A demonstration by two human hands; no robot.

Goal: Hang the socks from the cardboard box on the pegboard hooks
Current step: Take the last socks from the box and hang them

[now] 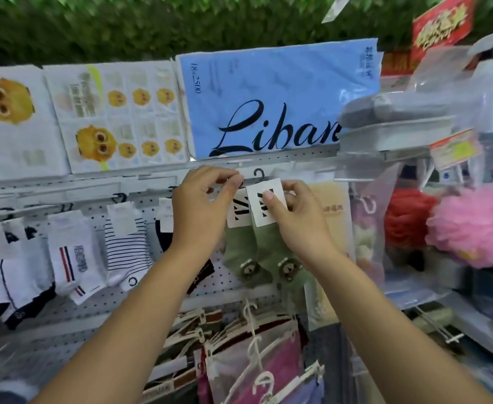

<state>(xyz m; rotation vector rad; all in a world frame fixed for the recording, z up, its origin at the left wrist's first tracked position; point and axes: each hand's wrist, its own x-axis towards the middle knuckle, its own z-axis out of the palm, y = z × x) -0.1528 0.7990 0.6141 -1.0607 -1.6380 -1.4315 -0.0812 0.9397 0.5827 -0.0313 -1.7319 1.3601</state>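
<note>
Left hand: your left hand (201,205) pinches something small with thumb and finger. It looks like the end of the peg (241,183), but that spot is too small to be sure.
Right hand: your right hand (297,217) is clamped on the white card (264,208), with the thumb flat on the front.
Green socks: the green socks (268,249) hang from that card in your right hand, up at the pegboard (163,293). Their black hook (259,174) sticks up at 12 o'clock of the card and seems to be on no peg yet.
Neighbour: a second green pair (235,249) hangs just at 9 o'clock, partly behind yours.
Box: the cardboard box is not in view.
Slip: the hook is tiny and thin. If you miss the peg and let go, the pair may drop.
Bend: the card is stiff paper. Squeeze hard and it may crease or tear near the hook.
Bump: the back pair is touching yours, so a push may knock it off.
Tilt: your card leans to one side, so the hook may catch crooked.
Feel: the socks look soft and stretchy, with round bear faces on them. The card is flat and smooth. The pegboard is hard, white and full of little holes.
Around: striped socks (125,246) hang at 9 o'clock and a fluffy pink puff (472,225) sits at 3 o'clock.
</note>
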